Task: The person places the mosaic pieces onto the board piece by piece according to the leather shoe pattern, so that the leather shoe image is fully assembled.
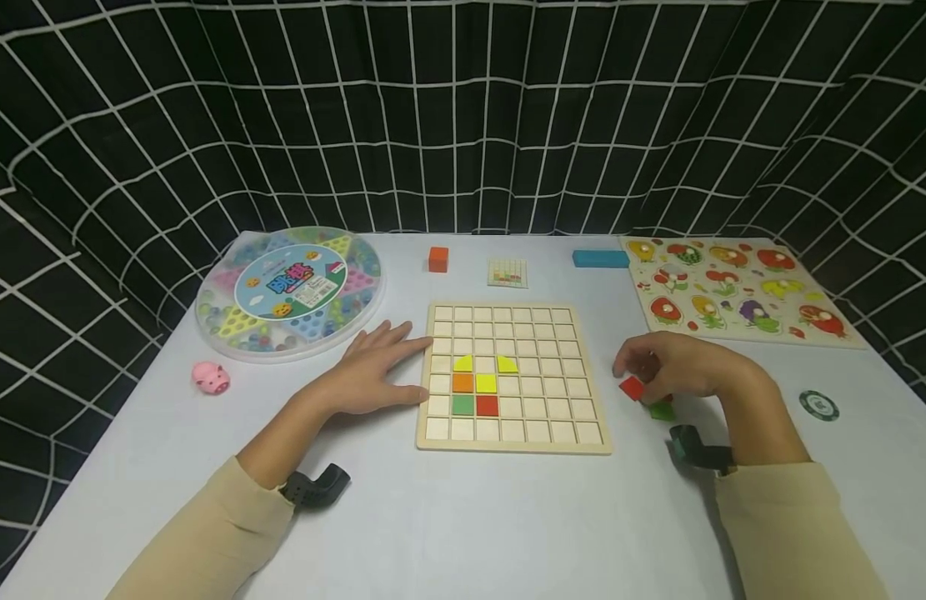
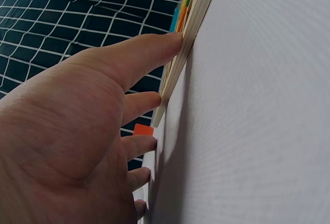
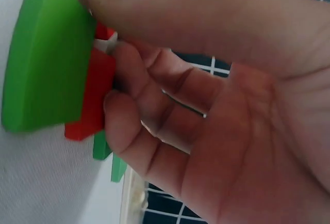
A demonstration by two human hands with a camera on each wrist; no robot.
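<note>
A wooden grid board (image 1: 513, 447) lies on the white table. In its lower left cells sit two yellow curved tiles (image 1: 463, 364), an orange tile (image 1: 463, 382), a yellow square (image 1: 486, 383), a green tile (image 1: 463, 405) and a red tile (image 1: 488, 406). My left hand (image 1: 372, 375) rests against the board's left edge, fingers spread, thumb and index finger touching it. Right of the board, my right hand (image 1: 683, 362) pinches a red tile (image 1: 631, 388) between thumb and curled fingers. Close under that hand lie a green tile (image 3: 51, 59) and another red tile (image 3: 95, 95), partly hidden.
Left stand a round marble game (image 1: 290, 283) and a pink pig (image 1: 211, 377). Along the back are an orange cube (image 1: 438, 259), a small pattern card (image 1: 507, 272) and a blue block (image 1: 601, 259). A fruit puzzle board (image 1: 740, 296) and a dark chip (image 1: 818, 406) lie right.
</note>
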